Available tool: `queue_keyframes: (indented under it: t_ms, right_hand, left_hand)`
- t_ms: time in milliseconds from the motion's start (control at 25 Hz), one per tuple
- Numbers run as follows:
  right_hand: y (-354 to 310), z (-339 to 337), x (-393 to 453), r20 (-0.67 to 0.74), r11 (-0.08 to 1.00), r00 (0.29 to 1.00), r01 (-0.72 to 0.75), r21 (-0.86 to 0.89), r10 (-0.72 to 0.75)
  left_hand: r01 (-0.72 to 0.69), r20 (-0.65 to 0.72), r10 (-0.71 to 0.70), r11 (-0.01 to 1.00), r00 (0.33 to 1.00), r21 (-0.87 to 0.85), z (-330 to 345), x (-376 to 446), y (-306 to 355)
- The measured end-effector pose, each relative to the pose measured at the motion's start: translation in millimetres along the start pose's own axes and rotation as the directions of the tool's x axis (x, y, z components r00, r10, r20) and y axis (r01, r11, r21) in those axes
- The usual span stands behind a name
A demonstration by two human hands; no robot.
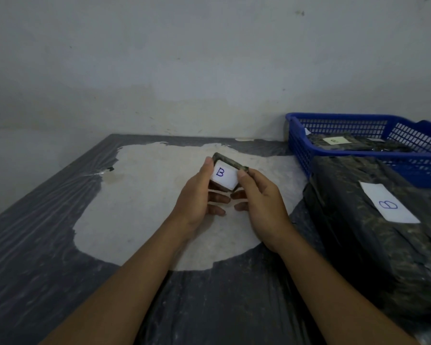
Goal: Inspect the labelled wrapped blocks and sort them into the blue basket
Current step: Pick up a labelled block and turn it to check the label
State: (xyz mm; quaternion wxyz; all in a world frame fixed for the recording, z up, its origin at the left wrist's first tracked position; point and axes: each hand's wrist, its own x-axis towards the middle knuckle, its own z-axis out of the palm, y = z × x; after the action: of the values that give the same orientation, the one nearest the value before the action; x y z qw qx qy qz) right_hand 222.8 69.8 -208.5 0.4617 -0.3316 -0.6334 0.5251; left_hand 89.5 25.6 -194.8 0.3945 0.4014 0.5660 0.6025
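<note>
A small dark wrapped block (230, 164) with a white label marked "B" is held above the table, label toward me. My left hand (200, 195) grips its left side, thumb on the upper left corner. My right hand (260, 197) pinches its right edge with thumb on the top right corner. The blue basket (301, 145) stands at the far right and holds several dark wrapped blocks, one with a pale label (335, 140). A large dark wrapped block (358, 232) with a white "B" label lies in front of the basket.
The table (147, 195) has a pale worn patch in the middle and dark plastic sheeting around it. A plain wall rises behind the table's far edge. The table's left edge runs diagonally at the left.
</note>
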Motion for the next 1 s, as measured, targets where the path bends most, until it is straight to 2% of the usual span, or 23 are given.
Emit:
queue_keyframes:
  t_ms: [120, 320, 600, 720, 800, 880, 1000]
  right_hand:
    - [-4, 0, 1, -0.031, 0.998, 0.999, -0.043, 0.051, 0.044]
    - [-4, -3, 2, -0.040, 0.997, 0.997, -0.066, 0.033, 0.067]
    - [0, -2, 5, -0.054, 0.994, 0.994, -0.087, 0.067, 0.091]
    - [-3, -4, 2, -0.079, 0.993, 0.995, -0.046, 0.112, 0.055]
    - [-7, -3, -3, -0.112, 0.997, 0.994, 0.024, 0.071, -0.016]
    - [-9, 1, -7, -0.144, 0.996, 0.986, 0.073, -0.046, -0.079]
    - [-11, 11, -16, -0.194, 0.971, 0.976, 0.053, -0.233, -0.100]
  left_hand:
    - [-0.029, 0.027, 0.029, 0.999, 0.999, -0.013, -2, -1, -1]
    - [-0.091, 0.042, 0.089, 0.994, 0.995, 0.057, -2, -3, -2]
    - [-0.080, 0.017, 0.078, 0.993, 0.997, 0.082, -3, 4, -8]
    - [-0.076, -0.009, 0.078, 0.990, 0.997, 0.120, -1, 3, -8]
    - [-0.089, -0.015, 0.094, 0.979, 0.996, 0.186, 2, 0, -7]
    - [-0.095, -0.033, 0.105, 0.969, 0.994, 0.229, 3, -3, -5]
    - [-0.097, -0.050, 0.116, 0.954, 0.992, 0.284, 4, -12, -1]
